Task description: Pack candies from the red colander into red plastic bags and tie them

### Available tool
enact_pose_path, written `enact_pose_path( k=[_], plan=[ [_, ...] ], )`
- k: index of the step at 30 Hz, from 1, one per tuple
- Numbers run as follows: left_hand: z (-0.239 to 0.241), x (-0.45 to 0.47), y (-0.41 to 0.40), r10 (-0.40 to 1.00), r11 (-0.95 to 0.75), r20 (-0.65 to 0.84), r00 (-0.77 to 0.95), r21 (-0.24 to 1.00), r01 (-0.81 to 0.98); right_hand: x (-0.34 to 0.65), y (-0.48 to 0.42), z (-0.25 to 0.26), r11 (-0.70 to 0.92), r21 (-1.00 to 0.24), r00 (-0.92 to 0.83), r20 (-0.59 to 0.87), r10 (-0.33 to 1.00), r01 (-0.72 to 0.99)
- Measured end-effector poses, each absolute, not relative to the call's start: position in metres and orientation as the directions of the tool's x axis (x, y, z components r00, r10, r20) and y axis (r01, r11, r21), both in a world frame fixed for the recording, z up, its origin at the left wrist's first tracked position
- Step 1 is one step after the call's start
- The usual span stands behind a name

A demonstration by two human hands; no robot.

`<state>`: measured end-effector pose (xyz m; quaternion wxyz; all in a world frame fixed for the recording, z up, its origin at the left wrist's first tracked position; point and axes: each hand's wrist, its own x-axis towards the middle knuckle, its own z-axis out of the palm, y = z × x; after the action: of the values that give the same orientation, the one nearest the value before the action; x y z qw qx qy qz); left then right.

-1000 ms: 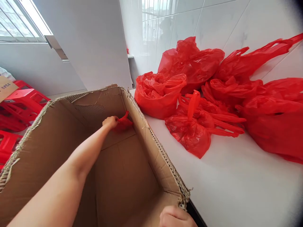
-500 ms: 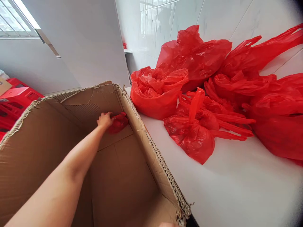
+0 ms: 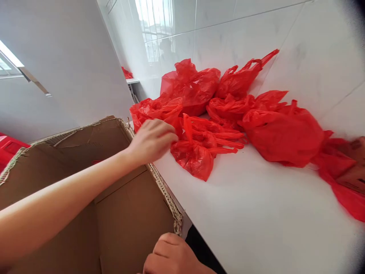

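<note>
My left hand (image 3: 154, 140) is above the right rim of a deep cardboard box (image 3: 125, 217), its fingers loosely bent and apart, with nothing seen in them. Its fingertips are beside a small knotted red plastic bag (image 3: 196, 160) on the white table; whether they touch it I cannot tell. My right hand (image 3: 173, 255) is closed over the box's near edge at the bottom of the view, its fingertips hidden. Inside the box, a sliver of red plastic (image 3: 97, 162) shows at the far end, mostly covered by my left forearm.
More red plastic bags (image 3: 282, 133) lie along the tiled wall (image 3: 245, 38) on the white table (image 3: 256, 213). At the right, a printed carton (image 3: 353, 163) shows among red plastic. Red plastic crates or stools (image 3: 10, 148) stand left of the box.
My left hand has let go of the red bag inside the box and come up and right, over the rim towards the bags. The view has swung right, and more of my right hand shows.
</note>
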<state>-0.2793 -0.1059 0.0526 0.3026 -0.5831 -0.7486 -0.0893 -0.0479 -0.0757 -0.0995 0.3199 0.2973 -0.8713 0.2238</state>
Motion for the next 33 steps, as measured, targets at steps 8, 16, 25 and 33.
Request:
enact_pose_path(
  k=[8, 16, 25, 33],
  plan=[
    [0.021, -0.269, -0.003, 0.973, 0.201, 0.164, -0.162, -0.253, 0.946, -0.033, -0.056, -0.080, 0.710, -0.143, -0.645, 0.568, -0.511, -0.689],
    [0.097, -0.269, -0.065, 0.861, 0.449, 0.235, -0.451, 0.061, 0.891, -0.034, -0.053, -0.076, 0.664, -0.213, -0.654, 0.537, -0.533, -0.716],
    [0.123, -0.301, -0.231, 0.412, 0.478, -0.150, -0.898, 0.875, 0.073, -0.037, -0.061, -0.090, 0.665, -0.213, -0.632, 0.603, -0.487, -0.716],
    [-0.023, -0.378, -0.293, 0.350, 0.819, -0.593, -0.725, 0.569, -0.070, -0.044, -0.069, -0.092, 0.716, -0.187, -0.546, 0.778, -0.310, -0.673]
  ],
)
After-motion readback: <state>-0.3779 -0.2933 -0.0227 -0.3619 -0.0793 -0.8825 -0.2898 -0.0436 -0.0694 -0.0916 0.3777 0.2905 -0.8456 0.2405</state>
